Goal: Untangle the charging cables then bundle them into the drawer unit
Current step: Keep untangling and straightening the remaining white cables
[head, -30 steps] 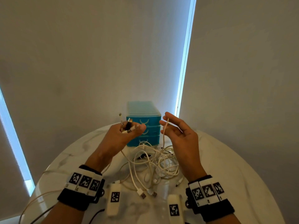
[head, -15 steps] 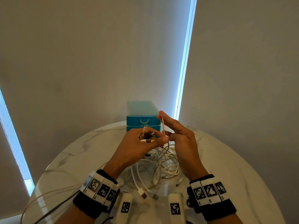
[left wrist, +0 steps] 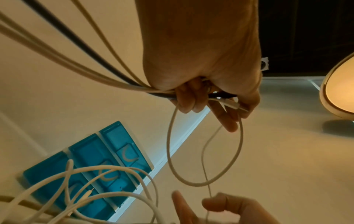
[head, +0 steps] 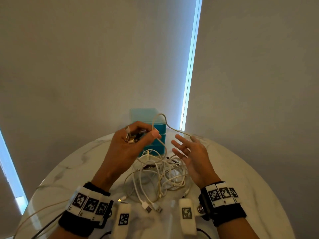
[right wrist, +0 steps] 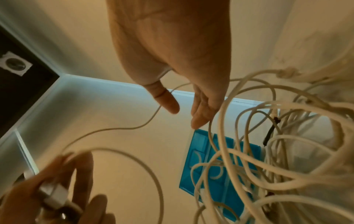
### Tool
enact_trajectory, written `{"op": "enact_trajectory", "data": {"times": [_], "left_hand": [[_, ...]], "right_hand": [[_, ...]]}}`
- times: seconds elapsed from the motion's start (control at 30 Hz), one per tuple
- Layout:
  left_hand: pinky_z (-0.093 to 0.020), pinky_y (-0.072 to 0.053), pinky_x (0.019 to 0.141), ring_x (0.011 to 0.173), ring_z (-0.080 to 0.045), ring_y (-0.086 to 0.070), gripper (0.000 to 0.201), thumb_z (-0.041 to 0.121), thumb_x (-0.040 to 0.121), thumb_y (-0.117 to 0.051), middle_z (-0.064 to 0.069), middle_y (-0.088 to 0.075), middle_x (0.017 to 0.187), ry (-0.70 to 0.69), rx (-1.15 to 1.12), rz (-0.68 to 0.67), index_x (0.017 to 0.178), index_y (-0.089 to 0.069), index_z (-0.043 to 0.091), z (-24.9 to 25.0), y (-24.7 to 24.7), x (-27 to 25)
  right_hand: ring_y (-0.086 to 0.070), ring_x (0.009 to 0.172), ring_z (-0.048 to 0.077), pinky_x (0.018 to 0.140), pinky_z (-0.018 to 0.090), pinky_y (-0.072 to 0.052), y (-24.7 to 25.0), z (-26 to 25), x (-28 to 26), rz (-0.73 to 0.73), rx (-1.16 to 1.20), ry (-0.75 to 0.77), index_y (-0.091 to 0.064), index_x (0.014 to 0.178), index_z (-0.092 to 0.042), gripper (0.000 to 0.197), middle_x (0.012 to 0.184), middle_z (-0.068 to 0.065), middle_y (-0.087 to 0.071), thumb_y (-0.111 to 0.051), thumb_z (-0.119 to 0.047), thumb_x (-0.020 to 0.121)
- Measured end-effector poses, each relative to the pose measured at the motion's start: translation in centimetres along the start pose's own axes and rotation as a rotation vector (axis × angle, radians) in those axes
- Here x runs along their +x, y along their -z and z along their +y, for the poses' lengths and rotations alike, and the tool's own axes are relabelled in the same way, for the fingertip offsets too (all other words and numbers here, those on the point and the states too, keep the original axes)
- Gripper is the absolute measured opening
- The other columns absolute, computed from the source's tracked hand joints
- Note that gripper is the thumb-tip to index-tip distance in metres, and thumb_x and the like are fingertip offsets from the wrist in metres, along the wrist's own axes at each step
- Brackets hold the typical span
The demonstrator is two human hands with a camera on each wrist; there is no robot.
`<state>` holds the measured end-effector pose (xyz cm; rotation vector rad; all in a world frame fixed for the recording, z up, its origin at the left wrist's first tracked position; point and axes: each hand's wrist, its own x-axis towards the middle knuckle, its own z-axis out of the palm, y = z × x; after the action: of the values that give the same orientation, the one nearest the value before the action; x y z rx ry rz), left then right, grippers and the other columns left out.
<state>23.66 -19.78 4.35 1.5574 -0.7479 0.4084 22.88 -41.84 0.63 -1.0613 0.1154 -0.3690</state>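
My left hand (head: 139, 135) is raised before the blue drawer unit (head: 159, 125) and grips a bunch of cable plugs (head: 132, 138). One thin white cable (head: 160, 115) loops up from its thumb and arcs over to my right hand (head: 181, 149). That hand is open with spread fingers, and the cable lies in the crook of its thumb. Below both hands, the tangle of white cables (head: 160, 173) lies on the round marble table (head: 241, 187). The left wrist view shows the left hand (left wrist: 210, 103) clutching plugs with the loop (left wrist: 191, 181) hanging. The right wrist view shows straight fingers (right wrist: 201, 115) above the drawers (right wrist: 220, 174).
Loose USB plugs (head: 153, 207) lie by the table's near edge. A cable (head: 43, 209) trails off the table's left side. The drawer unit stands at the far edge against the wall, all drawers closed. A bright window strip (head: 189, 66) runs behind it.
The hands have moved apart. My left hand pulled left and up, drawing out a cable loop. My right hand released its pinch and spread its fingers.
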Motion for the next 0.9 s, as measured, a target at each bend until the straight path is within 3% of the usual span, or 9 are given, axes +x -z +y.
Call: {"op": "enact_trajectory", "data": {"times": [0.13,0.23,0.33,0.47,0.53,0.67,0.73,0.8,0.9], "left_hand": [[-0.016,-0.055,0.086,0.100,-0.006,-0.077,0.014,0.022,0.104,-0.068,0.001,-0.084,0.097,0.102,-0.076,0.154,0.105,-0.074,0.009,-0.6,0.5,0.4],[-0.023,-0.047,0.090,0.093,0.004,-0.073,0.016,0.028,0.106,-0.067,0.003,-0.083,0.088,0.230,-0.023,0.205,0.103,-0.074,0.014,-1.5,0.2,0.5],[-0.027,-0.045,0.073,0.069,0.003,-0.066,0.027,0.042,0.101,-0.071,0.003,-0.076,0.078,0.314,0.011,0.191,0.100,-0.077,0.016,-1.7,-0.1,0.5],[-0.024,-0.028,0.051,0.047,-0.005,-0.040,0.059,0.070,0.092,-0.066,-0.002,-0.064,0.069,0.481,-0.125,0.046,0.106,-0.083,0.015,-1.6,-0.2,0.4],[-0.026,-0.021,0.049,0.048,-0.010,-0.030,0.058,0.070,0.092,-0.066,-0.002,-0.058,0.065,0.522,-0.225,0.022,0.107,-0.085,0.018,-1.9,-0.2,0.3],[-0.023,-0.027,0.048,0.050,-0.012,-0.033,0.049,0.059,0.087,-0.079,-0.001,-0.053,0.060,0.471,-0.258,0.048,0.105,-0.084,0.014,-1.9,-0.3,0.2],[-0.017,-0.033,0.046,0.048,-0.009,-0.039,0.041,0.048,0.089,-0.082,-0.001,-0.053,0.059,0.405,-0.263,0.138,0.101,-0.083,0.008,-1.9,0.0,0.3],[-0.017,-0.028,0.047,0.048,-0.008,-0.037,0.030,0.043,0.092,-0.079,-0.001,-0.050,0.061,0.340,-0.355,0.217,0.093,-0.082,0.014,-1.7,0.6,0.5],[-0.024,-0.016,0.049,0.048,-0.006,-0.031,0.024,0.042,0.092,-0.075,0.000,-0.044,0.062,0.245,-0.571,0.291,0.087,-0.080,0.019,-1.5,2.2,1.0]], "right_hand": [[-0.078,0.107,0.029,0.089,0.040,-0.059,0.3,-1.8,-0.7,0.057,0.123,0.008,-0.063,0.127,-0.004,0.029,0.124,0.016,-0.079,-0.049,-0.016,0.105],[-0.075,0.098,0.024,0.085,0.037,-0.059,-1.2,-2.6,-1.7,-0.038,0.065,0.142,-0.065,0.128,-0.004,0.031,0.113,0.017,-0.081,-0.044,-0.023,0.114],[-0.067,0.082,0.019,0.072,0.031,-0.056,-2.4,-2.1,-2.4,-0.113,-0.241,0.310,-0.067,0.121,-0.006,0.028,0.096,0.013,-0.080,-0.046,-0.023,0.115],[-0.056,0.063,0.011,0.063,0.023,-0.046,-3.0,-1.5,-3.1,-0.289,-0.429,0.307,-0.069,0.113,-0.001,0.026,0.078,0.013,-0.068,-0.050,-0.019,0.113],[-0.055,0.058,0.009,0.061,0.017,-0.046,-3.3,-1.1,-3.4,-0.365,-0.502,0.276,-0.070,0.108,0.001,0.024,0.073,0.013,-0.062,-0.054,-0.016,0.111],[-0.057,0.061,0.008,0.067,0.028,-0.050,-3.7,0.2,-3.6,-0.405,-0.726,0.218,-0.074,0.095,-0.015,0.020,0.066,-0.006,-0.064,-0.061,-0.025,0.106],[-0.061,0.064,0.007,0.069,0.030,-0.053,-3.6,0.4,-3.6,-0.385,-0.782,0.224,-0.074,0.097,-0.022,0.020,0.070,-0.007,-0.069,-0.063,-0.037,0.105],[-0.068,0.065,0.004,0.072,0.032,-0.058,-3.3,0.5,-3.3,-0.357,-0.882,0.224,-0.069,0.107,-0.028,0.023,0.077,-0.008,-0.075,-0.064,-0.050,0.103],[-0.075,0.065,0.010,0.068,0.031,-0.059,-2.6,0.9,-2.6,-0.316,-0.942,0.087,-0.052,0.138,-0.022,0.039,0.092,-0.003,-0.082,-0.061,-0.045,0.107]]}}
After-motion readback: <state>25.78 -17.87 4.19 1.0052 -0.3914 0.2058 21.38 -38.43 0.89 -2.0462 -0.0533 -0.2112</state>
